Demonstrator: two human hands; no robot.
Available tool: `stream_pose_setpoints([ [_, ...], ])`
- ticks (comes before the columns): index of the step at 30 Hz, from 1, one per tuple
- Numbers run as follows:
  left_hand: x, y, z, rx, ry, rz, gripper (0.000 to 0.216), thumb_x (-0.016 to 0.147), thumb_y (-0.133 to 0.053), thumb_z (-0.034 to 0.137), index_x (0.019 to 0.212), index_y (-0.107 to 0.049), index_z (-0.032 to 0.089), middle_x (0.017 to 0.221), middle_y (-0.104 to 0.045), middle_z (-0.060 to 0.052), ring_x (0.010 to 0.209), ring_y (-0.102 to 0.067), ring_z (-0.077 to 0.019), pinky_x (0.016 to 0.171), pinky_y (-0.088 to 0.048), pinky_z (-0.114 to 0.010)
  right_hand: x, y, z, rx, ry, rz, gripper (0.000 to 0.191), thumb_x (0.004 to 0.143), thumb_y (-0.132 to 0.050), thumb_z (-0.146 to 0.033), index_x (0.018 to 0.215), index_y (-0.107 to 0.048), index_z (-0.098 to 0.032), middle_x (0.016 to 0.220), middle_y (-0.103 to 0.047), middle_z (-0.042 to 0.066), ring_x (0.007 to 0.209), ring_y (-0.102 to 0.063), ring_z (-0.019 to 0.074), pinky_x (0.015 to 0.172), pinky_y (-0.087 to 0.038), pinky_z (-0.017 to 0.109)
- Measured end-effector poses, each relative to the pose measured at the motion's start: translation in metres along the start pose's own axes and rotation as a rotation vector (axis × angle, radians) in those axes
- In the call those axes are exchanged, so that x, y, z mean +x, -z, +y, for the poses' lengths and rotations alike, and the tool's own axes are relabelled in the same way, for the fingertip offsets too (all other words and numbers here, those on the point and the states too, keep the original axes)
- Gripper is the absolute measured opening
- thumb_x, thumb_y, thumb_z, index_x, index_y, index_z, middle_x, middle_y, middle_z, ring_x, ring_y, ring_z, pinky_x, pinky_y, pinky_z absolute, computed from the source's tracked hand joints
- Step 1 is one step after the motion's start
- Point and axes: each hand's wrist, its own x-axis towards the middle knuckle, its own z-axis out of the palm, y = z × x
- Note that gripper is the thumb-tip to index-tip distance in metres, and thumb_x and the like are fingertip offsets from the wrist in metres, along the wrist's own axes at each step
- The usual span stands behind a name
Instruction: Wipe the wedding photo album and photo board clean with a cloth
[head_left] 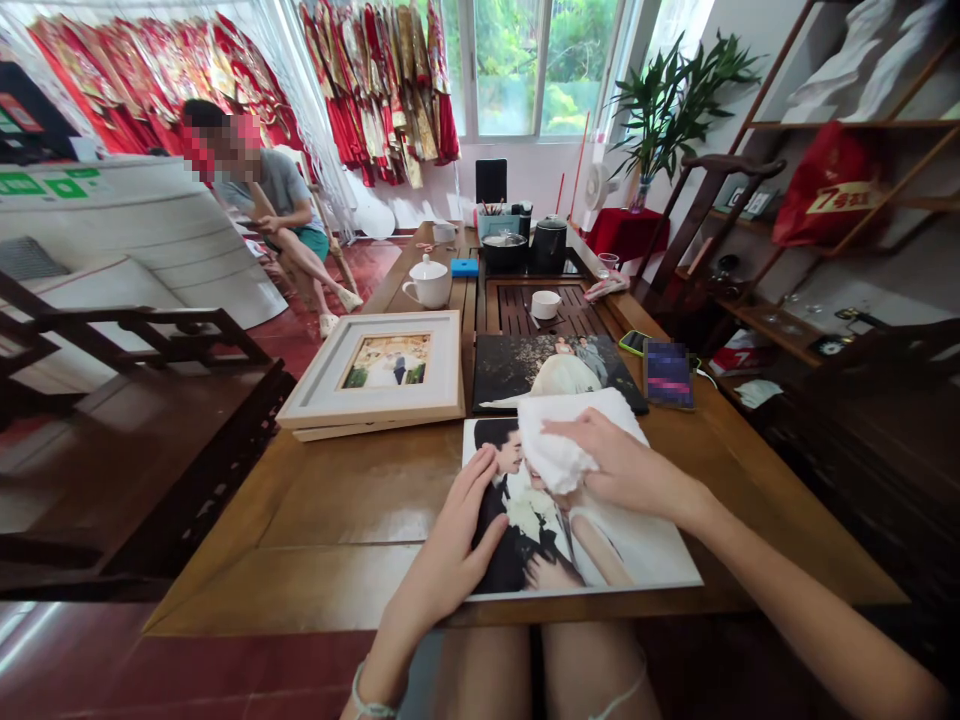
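Observation:
A large wedding photo print (pixel 637 550) lies flat at the near edge of the wooden table, showing a couple in a dark suit and a white dress. My left hand (pixel 461 535) rests on its left side, fingers stretched out. With my right hand (pixel 615 460) I grip a bunched white cloth (pixel 574 435) and press it on the upper part of the print, covering some of the picture. Just beyond lies a dark wedding photo panel (pixel 517 370), its near edge partly under the cloth.
Light wooden picture frames (pixel 315 408) are stacked at the left. A lidded white teapot (pixel 430 282), a white cup (pixel 545 304) and a blue box (pixel 465 267) stand farther back. Two phones (pixel 670 375) lie at the right. A person (pixel 277 185) sits beyond the table at the left.

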Motion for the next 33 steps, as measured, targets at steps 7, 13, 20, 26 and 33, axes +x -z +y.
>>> stream_pose_setpoints([
  [7, 0.002, -0.003, 0.000, -0.088, 0.097, 0.085, 0.045, 0.103, -0.028, 0.036, 0.147, -0.036, 0.027, 0.160, -0.028, -0.002, 0.149, -0.022, -0.0187, 0.124, -0.018, -0.043, -0.066, -0.071, -0.058, -0.240, 0.204, 0.121, 0.079, 0.067, -0.055, -0.013, 0.144, -0.042, -0.011, 0.142, -0.051, 0.015, 0.118, -0.044, 0.0375, 0.110, -0.022, 0.066],
  [13, 0.003, -0.004, -0.004, -0.030, 0.055, 0.100, 0.045, 0.103, -0.028, 0.036, 0.146, -0.038, 0.025, 0.158, -0.032, -0.004, 0.147, -0.025, -0.0177, 0.123, -0.021, -0.040, -0.103, -0.094, -0.053, -0.273, 0.357, 0.342, 0.063, 0.077, -0.052, -0.017, 0.140, -0.047, -0.016, 0.126, -0.063, 0.010, 0.110, -0.052, 0.0315, 0.114, -0.017, 0.064],
  [20, 0.004, -0.003, -0.005, -0.036, 0.039, 0.093, 0.045, 0.103, -0.030, 0.035, 0.146, -0.040, 0.023, 0.158, -0.032, -0.004, 0.148, -0.024, -0.0171, 0.124, -0.019, -0.041, -0.090, -0.045, -0.025, -0.197, -0.040, 0.179, 0.090, 0.056, -0.045, -0.003, 0.145, -0.041, -0.018, 0.148, -0.045, 0.009, 0.136, -0.033, 0.0329, 0.113, -0.027, 0.061],
  [26, 0.004, -0.001, -0.001, -0.072, 0.072, 0.092, 0.047, 0.103, -0.026, 0.038, 0.144, -0.043, 0.022, 0.157, -0.034, -0.005, 0.147, -0.027, -0.0191, 0.123, -0.020, -0.043, -0.075, -0.067, -0.064, -0.242, 0.086, 0.178, 0.080, 0.061, -0.048, -0.007, 0.141, -0.047, -0.011, 0.146, -0.048, 0.011, 0.136, -0.034, 0.0380, 0.112, -0.027, 0.065],
  [33, 0.003, -0.001, 0.000, -0.075, 0.048, 0.082, 0.050, 0.103, -0.024, 0.041, 0.146, -0.041, 0.022, 0.158, -0.031, -0.005, 0.148, -0.024, -0.0210, 0.123, -0.019, -0.045, -0.098, -0.087, -0.081, -0.336, 0.356, 0.362, 0.031, 0.087, -0.053, -0.009, 0.112, -0.067, -0.020, 0.125, -0.068, 0.002, 0.119, -0.056, 0.0269, 0.120, -0.020, 0.054],
])
